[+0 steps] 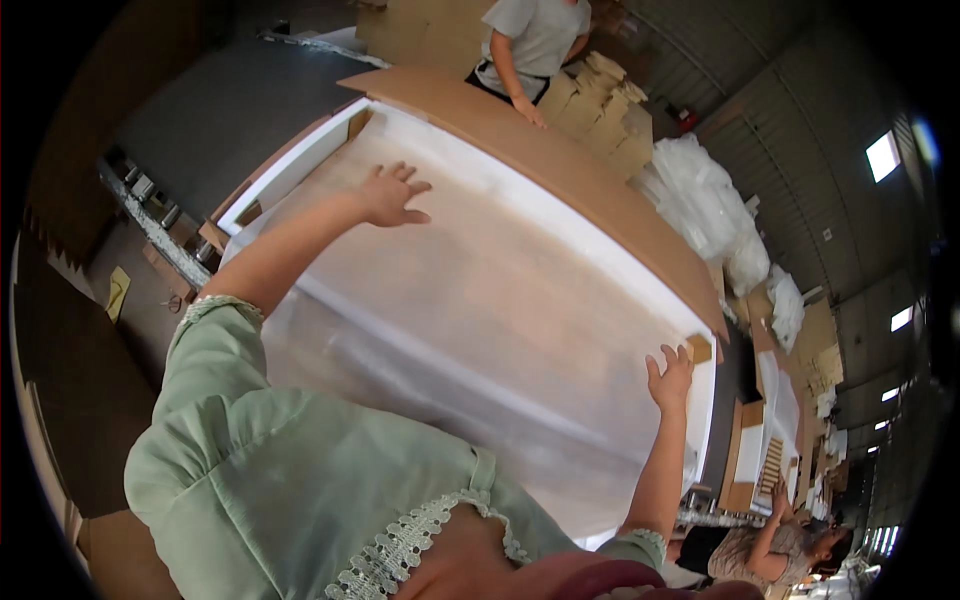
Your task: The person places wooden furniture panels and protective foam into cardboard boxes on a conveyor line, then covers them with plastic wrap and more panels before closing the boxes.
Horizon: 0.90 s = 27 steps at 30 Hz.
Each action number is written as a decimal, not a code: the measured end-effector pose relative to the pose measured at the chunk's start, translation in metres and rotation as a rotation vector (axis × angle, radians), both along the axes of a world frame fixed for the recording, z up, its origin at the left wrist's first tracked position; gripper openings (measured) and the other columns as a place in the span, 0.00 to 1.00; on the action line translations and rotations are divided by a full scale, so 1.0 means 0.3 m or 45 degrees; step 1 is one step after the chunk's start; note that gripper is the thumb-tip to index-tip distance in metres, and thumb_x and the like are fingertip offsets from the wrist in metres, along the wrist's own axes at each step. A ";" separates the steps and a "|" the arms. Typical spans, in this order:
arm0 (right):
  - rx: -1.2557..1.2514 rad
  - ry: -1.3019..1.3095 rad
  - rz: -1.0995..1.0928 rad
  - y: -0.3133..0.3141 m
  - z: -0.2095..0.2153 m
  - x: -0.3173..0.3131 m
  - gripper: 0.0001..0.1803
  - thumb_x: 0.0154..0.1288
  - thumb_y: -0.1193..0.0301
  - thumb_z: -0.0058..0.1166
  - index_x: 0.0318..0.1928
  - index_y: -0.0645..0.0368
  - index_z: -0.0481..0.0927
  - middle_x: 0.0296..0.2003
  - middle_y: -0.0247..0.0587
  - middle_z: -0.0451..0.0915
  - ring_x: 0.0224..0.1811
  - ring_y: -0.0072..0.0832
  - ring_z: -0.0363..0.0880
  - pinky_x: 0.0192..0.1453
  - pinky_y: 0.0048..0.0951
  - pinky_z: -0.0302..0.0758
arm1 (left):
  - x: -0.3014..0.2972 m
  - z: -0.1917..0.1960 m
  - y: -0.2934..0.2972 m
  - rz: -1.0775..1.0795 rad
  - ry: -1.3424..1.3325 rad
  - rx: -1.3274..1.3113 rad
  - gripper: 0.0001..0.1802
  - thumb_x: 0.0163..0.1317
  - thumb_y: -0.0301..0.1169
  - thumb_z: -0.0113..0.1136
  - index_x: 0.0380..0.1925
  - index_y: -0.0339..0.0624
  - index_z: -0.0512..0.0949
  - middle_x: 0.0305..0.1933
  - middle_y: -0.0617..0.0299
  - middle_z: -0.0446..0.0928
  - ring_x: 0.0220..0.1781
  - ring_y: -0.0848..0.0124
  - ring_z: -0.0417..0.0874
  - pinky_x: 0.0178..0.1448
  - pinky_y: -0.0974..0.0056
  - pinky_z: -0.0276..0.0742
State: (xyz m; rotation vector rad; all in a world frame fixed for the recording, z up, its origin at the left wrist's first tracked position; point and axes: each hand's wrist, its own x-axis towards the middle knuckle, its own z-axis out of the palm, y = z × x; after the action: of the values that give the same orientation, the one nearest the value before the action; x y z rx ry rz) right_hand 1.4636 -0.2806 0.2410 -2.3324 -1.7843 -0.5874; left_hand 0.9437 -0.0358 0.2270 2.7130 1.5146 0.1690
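Observation:
A large cardboard box [600,225] lies in front of me, lined with white foam strips [540,200]. Inside it a wide flat panel is covered by a thin translucent plastic sheet [470,290], which also hangs over the near side. My left hand [392,195] is over the far left part of the sheet, fingers spread and holding nothing. At the right end my right hand [672,375] is beside a small brown cardboard corner block [699,348], fingers apart. Whether either palm presses on the sheet I cannot tell.
A co-worker in a grey shirt [535,40] stands across the box, one hand at its far flap. Dark conveyor belt [240,110] runs under the box. Bagged white foam [695,195] and stacked cardboard [605,115] stand behind. Another person [765,550] works at a second box at right.

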 end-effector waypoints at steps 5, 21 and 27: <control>0.619 -0.089 0.317 0.193 0.255 -0.100 0.23 0.62 0.62 0.50 0.56 0.58 0.68 0.58 0.56 0.63 0.60 0.51 0.59 0.61 0.46 0.58 | 0.117 -0.010 0.165 -0.107 -0.412 0.348 0.33 0.58 0.56 0.49 0.60 0.54 0.62 0.65 0.47 0.57 0.68 0.51 0.53 0.66 0.43 0.49; -0.623 0.336 -0.366 0.271 -0.539 0.018 0.34 0.65 0.46 0.30 0.66 0.49 0.53 0.66 0.52 0.48 0.69 0.47 0.43 0.67 0.56 0.42 | 0.141 -0.474 0.100 -0.020 0.031 -0.075 0.40 0.60 0.64 0.29 0.66 0.55 0.51 0.71 0.52 0.44 0.73 0.57 0.39 0.70 0.47 0.31; -0.287 0.520 0.396 0.313 -0.224 -0.135 0.23 0.62 0.59 0.47 0.53 0.59 0.71 0.56 0.59 0.66 0.59 0.52 0.63 0.62 0.44 0.60 | 0.257 -0.398 0.119 -0.021 0.202 -0.333 0.37 0.60 0.62 0.34 0.63 0.52 0.59 0.69 0.50 0.49 0.71 0.52 0.45 0.66 0.40 0.41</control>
State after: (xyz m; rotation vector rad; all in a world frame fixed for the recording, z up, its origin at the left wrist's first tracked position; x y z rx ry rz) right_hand 1.4229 -0.1868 0.1739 -2.0369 -2.0214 0.1330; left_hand 1.0209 -0.0002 0.1075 2.5796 1.4332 -0.2339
